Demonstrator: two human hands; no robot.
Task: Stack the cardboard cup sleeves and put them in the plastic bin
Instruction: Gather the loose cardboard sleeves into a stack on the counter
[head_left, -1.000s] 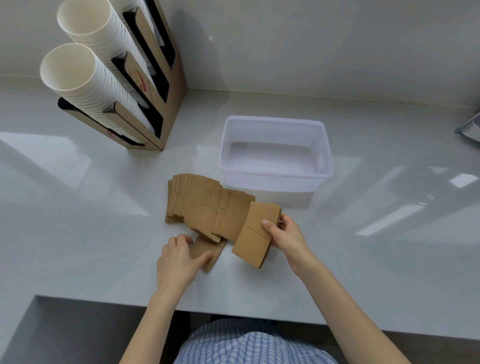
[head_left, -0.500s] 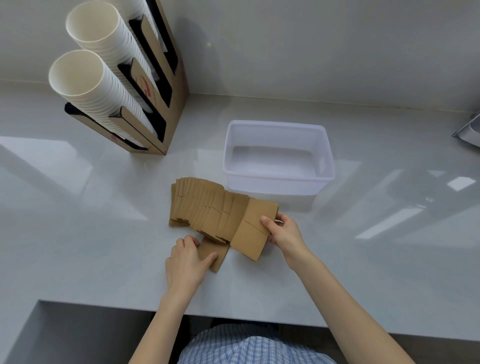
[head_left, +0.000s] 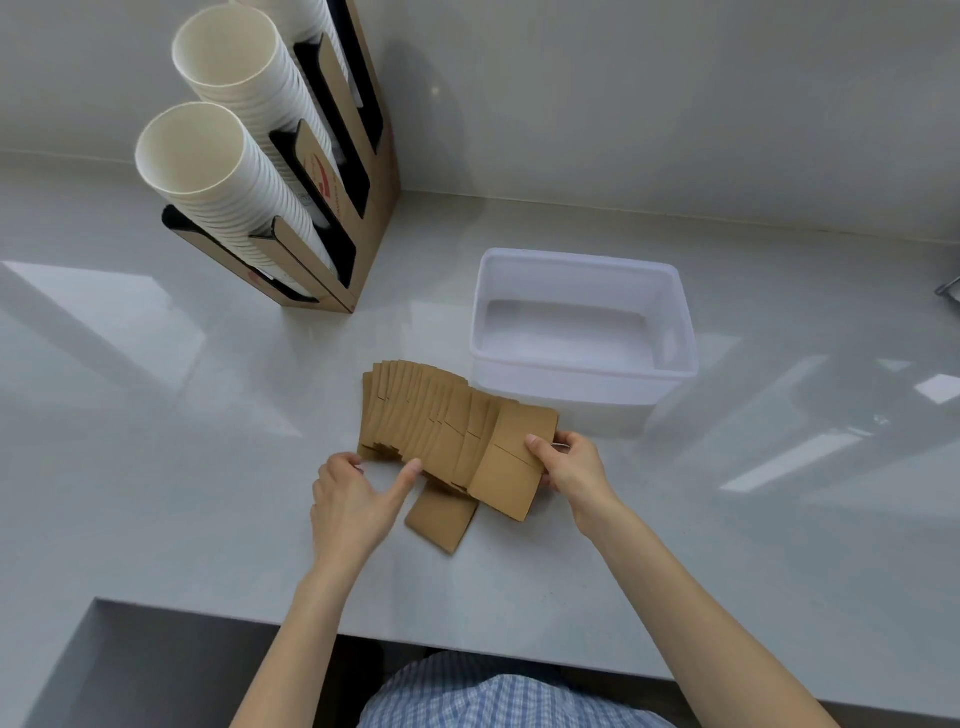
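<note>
A fanned row of brown cardboard cup sleeves lies on the grey counter in front of a white plastic bin, which holds nothing. My right hand pinches the rightmost sleeves at their right edge, thumb on top. My left hand rests at the left end of the row, fingers spread, thumb touching the near edge of the sleeves. One single sleeve lies loose on the counter below the row, between my hands.
A cardboard dispenser with two tilted stacks of white paper cups stands at the back left. The counter's front edge runs just before my body. A wall closes the back.
My left hand has left the single loose sleeve and moved up to the left end of the row. My right hand has pushed its sleeves slightly left, closing the fan.
</note>
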